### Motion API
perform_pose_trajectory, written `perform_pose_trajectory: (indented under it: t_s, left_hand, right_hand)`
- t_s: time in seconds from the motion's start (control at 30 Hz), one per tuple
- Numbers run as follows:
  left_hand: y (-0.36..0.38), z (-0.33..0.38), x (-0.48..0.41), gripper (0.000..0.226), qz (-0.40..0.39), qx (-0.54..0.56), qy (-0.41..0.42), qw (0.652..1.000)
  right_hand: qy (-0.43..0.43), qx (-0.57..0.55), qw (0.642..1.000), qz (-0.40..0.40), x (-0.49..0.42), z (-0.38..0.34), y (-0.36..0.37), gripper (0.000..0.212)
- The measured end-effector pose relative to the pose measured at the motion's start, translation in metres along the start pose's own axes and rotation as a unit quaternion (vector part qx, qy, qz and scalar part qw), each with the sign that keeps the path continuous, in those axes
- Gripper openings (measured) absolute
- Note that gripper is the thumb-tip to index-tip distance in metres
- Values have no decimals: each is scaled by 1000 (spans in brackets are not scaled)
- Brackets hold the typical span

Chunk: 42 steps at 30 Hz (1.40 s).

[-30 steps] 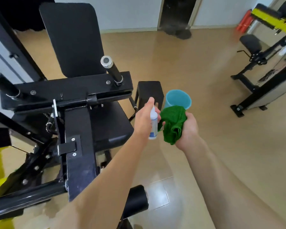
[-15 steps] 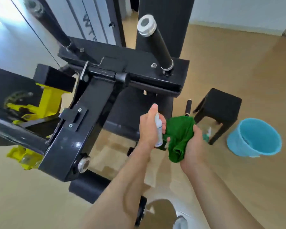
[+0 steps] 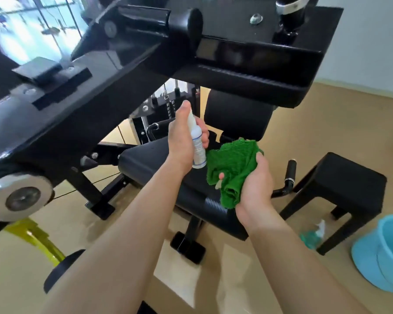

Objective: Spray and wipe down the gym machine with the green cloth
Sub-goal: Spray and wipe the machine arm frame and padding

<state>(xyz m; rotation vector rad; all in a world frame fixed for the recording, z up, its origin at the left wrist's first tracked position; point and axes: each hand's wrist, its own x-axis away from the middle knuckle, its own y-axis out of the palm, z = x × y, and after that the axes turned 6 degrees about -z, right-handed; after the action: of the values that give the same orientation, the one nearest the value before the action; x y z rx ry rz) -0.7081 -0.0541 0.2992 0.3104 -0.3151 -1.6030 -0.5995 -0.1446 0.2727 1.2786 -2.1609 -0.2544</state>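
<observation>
1. Your left hand (image 3: pixel 182 141) wraps its fingers round a small white spray bottle (image 3: pixel 197 146). The bottle is a smooth, thin tube. It stands upright, and one fingertip sits on its top.
2. Your right hand (image 3: pixel 256 186) grips the green cloth (image 3: pixel 234 164) with curled fingers. The cloth is soft and fluffy, bunched into a lump just beside the bottle.
3. The gym machine (image 3: pixel 77 91) is hard, shiny black metal with thick, boxy beams. One big beam slants above your hands.
4. Its seat pad (image 3: pixel 150 159) is flat, black and smooth. Both your hands are over it.
5. A round silver disc (image 3: pixel 18 196) sits at the beam's low left end. A bent yellow bar (image 3: pixel 36 236) is under it.
6. A square black stool (image 3: pixel 349 177) stands on the smooth tan floor (image 3: pixel 236 268) to your right. A round, light blue bucket (image 3: pixel 386 252) sits near it.
</observation>
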Motion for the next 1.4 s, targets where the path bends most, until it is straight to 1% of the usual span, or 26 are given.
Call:
perform_pose_trajectory:
  t_s: [0.1,0.2,0.3,0.4,0.47,0.57,0.63,0.77,0.9,1.0,1.1,1.2,1.3,1.4]
  left_hand:
    - [-17,-15,-19,63,-16,19,52,998]
    - [-27,-23,-31,70,-37,37,80,995]
    - [-30,-19,-36,69,-48,65,79,994]
    - [-32,-13,-40,64,-45,123,52,990]
    - [-35,-10,-44,64,-36,130,50,990]
    - [-39,-5,-50,64,-29,128,59,990]
    - [-40,-3,-53,62,-26,112,76,990]
    - [-37,-5,-56,65,-27,41,124,991]
    - [-31,-15,-52,66,-65,34,140,987]
    - [-27,-24,-45,57,-127,-16,155,980]
    - [-18,-28,-36,49,-173,-53,191,965]
    - [-8,-28,-26,50,-201,-40,206,957]
    - [-4,-30,-19,59,-221,-69,230,945]
    - [0,-27,-10,54,-246,-87,239,935]
  right_hand:
    - [-33,-10,999,-22,-20,16,1,42]
    - [-52,-26,997,-42,-32,30,-2,41]
    - [-52,-49,995,-71,-35,47,-6,40]
    - [-53,-54,993,-86,-35,60,-9,37]
    - [-66,-56,992,-95,-34,68,-9,36]
    - [-63,-59,989,-116,-35,77,-7,42]
    - [-56,-60,989,-120,-37,79,-4,45]
    - [-60,-66,988,-124,-41,77,-3,46]
    - [-78,-55,990,-109,-44,74,-16,48]
    - [-127,-71,985,-96,-34,64,-28,46]
    - [-178,-102,975,-80,-18,52,-37,43]
    - [-201,-131,968,-72,-11,45,-41,40]
    - [-226,-130,964,-57,-6,42,-41,40]
    - [-254,-146,954,-68,0,43,-39,42]
